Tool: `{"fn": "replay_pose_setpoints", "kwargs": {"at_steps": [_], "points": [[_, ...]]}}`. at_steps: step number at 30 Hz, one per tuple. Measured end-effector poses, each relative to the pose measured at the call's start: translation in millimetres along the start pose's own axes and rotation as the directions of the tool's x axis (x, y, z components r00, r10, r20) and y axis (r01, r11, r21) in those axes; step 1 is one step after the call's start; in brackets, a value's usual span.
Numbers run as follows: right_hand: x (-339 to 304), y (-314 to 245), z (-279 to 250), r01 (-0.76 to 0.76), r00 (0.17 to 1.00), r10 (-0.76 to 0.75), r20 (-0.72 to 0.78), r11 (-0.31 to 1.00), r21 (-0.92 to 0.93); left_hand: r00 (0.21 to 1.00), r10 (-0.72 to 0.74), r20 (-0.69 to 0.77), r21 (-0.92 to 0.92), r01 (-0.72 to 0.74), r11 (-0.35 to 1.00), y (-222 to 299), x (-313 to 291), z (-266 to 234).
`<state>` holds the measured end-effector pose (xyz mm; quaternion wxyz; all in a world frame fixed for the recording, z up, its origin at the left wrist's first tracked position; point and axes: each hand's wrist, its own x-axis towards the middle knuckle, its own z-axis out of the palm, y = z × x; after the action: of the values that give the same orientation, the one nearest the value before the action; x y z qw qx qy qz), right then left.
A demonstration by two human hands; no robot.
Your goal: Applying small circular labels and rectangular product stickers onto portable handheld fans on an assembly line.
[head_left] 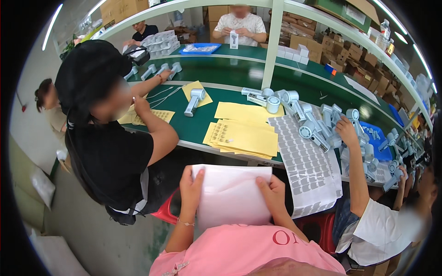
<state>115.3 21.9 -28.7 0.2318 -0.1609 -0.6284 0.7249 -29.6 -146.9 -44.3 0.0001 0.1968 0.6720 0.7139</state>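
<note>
Between my two hands I hold a smooth white sheet [235, 198] in front of my chest, above my lap. My left hand [191, 186] is closed on its left edge, the thumb lying on top. On the opposite edge my right hand [272, 191] grips it the same way. Just beyond, on the green table [184, 126], lies a stack of yellow sheets [248, 140] bearing small stickers. To its right a long white sheet of grey labels [306, 170] hangs over the table edge. Small handheld fans [313, 131], grey-blue with round heads, are heaped on its far end.
At left a person in black [110, 142] reaches across the table; at right a person in white [377, 225] touches the fans. One fan [195, 102] lies on a yellow sheet. Red stools [317, 225] stand below. A shelf post [272, 50] and a blue tray [199, 48] are farther back.
</note>
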Motion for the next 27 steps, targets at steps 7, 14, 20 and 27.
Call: {"fn": "replay_pose_setpoints", "kwargs": {"at_steps": [7, 14, 20, 27], "points": [[8.5, -11.0, -32.5, 0.180, 0.965, -0.207, -0.159, 0.970, -0.166, 0.803, -0.284, 0.524, -0.247, 0.462, 0.852, -3.2, -17.1, 8.9], [-13.7, -5.1, -37.6, 0.009, 0.973, 0.050, 0.225, 0.967, -0.253, 0.921, -0.264, 0.287, -0.314, 0.351, 0.882, 0.7, -13.4, 16.1], [-14.0, 4.2, -45.4, -0.163, 0.972, 0.186, 0.141, 0.974, -0.160, 0.871, -0.281, 0.402, -0.299, 0.415, 0.859, -9.0, -5.6, 15.2], [0.6, 7.1, -66.0, -0.180, 0.894, 0.052, 0.445, 0.951, 0.251, 0.771, -0.032, 0.636, -0.564, 0.492, 0.663, -9.3, 8.2, 12.4]]}}
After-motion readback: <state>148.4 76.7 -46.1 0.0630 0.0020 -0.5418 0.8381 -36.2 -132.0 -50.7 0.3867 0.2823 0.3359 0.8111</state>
